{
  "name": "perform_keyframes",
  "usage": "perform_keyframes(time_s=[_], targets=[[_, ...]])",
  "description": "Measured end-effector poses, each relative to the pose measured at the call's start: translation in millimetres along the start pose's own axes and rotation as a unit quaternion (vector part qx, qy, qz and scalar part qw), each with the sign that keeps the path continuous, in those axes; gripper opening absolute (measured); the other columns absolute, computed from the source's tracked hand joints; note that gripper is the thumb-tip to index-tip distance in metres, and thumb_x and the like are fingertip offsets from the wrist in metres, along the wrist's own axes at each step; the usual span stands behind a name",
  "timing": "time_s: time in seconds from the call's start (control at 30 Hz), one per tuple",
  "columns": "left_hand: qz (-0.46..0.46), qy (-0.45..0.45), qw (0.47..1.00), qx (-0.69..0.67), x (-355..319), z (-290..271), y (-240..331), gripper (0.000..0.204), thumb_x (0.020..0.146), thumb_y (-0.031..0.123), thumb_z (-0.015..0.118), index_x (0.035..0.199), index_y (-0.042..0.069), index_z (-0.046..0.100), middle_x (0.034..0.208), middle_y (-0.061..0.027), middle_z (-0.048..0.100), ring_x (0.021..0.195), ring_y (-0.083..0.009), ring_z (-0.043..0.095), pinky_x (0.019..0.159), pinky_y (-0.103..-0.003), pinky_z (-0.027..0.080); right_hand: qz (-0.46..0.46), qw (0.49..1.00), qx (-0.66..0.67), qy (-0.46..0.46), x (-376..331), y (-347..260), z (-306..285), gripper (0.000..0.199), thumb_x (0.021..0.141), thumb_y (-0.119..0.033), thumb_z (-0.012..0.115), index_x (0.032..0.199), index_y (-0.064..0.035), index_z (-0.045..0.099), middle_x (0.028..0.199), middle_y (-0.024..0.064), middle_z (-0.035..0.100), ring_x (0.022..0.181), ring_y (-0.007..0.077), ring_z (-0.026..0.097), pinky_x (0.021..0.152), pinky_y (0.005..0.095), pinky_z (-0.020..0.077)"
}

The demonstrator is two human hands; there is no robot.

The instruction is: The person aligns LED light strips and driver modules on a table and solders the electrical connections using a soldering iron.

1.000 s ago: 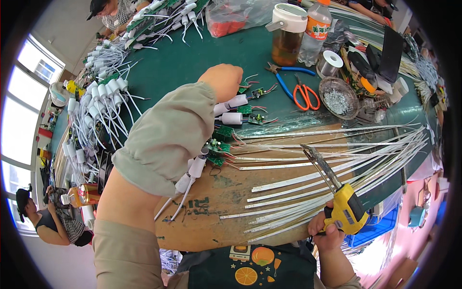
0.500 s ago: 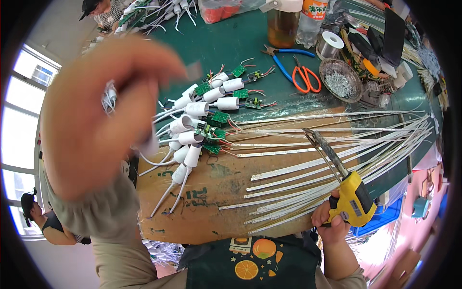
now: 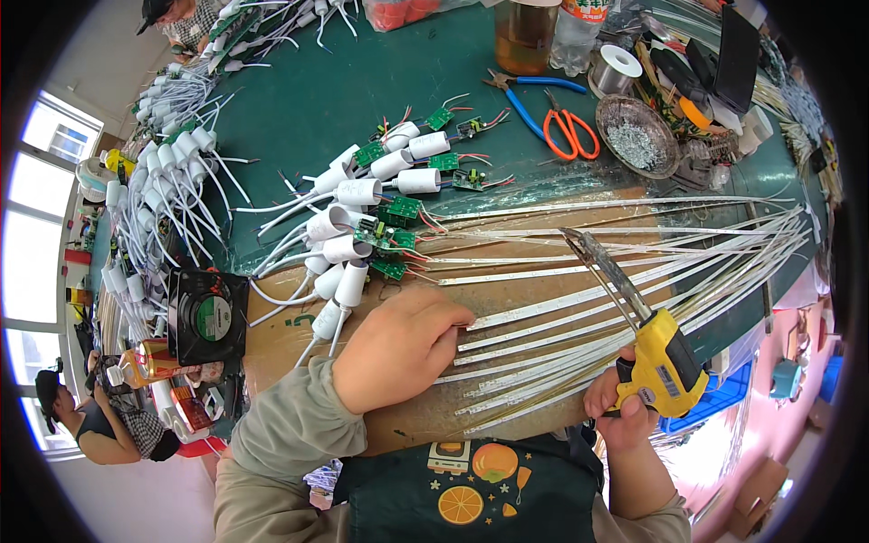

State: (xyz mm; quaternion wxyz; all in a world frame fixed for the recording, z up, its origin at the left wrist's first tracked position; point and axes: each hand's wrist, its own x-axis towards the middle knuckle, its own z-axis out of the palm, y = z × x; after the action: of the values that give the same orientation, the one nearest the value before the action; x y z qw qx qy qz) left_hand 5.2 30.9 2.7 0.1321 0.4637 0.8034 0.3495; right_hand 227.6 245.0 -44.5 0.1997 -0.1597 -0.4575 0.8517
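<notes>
My right hand (image 3: 620,407) grips the handle of a yellow and black soldering gun (image 3: 668,366), its long metal tip pointing up and left over the strips. My left hand (image 3: 398,344) is closed low over the brown board, with its fingertips at the left end of a white LED strip (image 3: 534,308). More LED strips (image 3: 516,396) fan out below it toward the right. Behind my left hand lies a group of white lamp holders (image 3: 358,192) with white cables and small green circuit boards (image 3: 402,210). Thin red and white wires run from the boards to the upper strips.
At the back lie blue-handled pliers (image 3: 534,104), orange-handled scissors (image 3: 568,131), a solder spool (image 3: 617,65) and a metal bowl (image 3: 638,136). A black fan (image 3: 208,317) and a heap of lamp holders (image 3: 167,181) stand left. Other people (image 3: 109,416) sit beyond.
My left hand has come down from the raised position at the left to the strip ends on the board. My right hand with the soldering gun has hardly moved.
</notes>
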Motion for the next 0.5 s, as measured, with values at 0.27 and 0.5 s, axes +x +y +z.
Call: perform_keyframes(time_s=[0.27, 0.5], targets=[[0.051, 0.019, 0.997, 0.053, -4.3, 8.9, -6.0, 0.019, 0.080, 0.003, 0.070, 0.098, 0.006, 0.070, 0.092, -0.0092, 0.065, 0.088, -0.0305, 0.064, 0.077, -0.040, 0.052, 0.000, 1.000, -0.005, 0.006, 0.3, 1.3, 1.0, 0.073, 0.083, -0.033, 0.080, 0.134, 0.0044, 0.043, 0.070, 0.0043, 0.052, 0.061, 0.0130, 0.051, 0.054, 0.0287, 0.0459], [0.062, 0.028, 0.985, 0.157, -4.9, 4.7, -5.6, 0.023, 0.075, 0.002, 0.070, 0.097, 0.007, 0.068, 0.099, -0.0082, 0.062, 0.091, -0.0281, 0.060, 0.081, -0.039, 0.049, 0.001, 1.000, -0.021, 0.004, 1.8, -1.7, 3.6, 0.074, 0.082, -0.033, 0.081, 0.133, 0.0052, 0.044, 0.069, 0.0055, 0.053, 0.059, 0.0135, 0.051, 0.053, 0.0286, 0.0462]])
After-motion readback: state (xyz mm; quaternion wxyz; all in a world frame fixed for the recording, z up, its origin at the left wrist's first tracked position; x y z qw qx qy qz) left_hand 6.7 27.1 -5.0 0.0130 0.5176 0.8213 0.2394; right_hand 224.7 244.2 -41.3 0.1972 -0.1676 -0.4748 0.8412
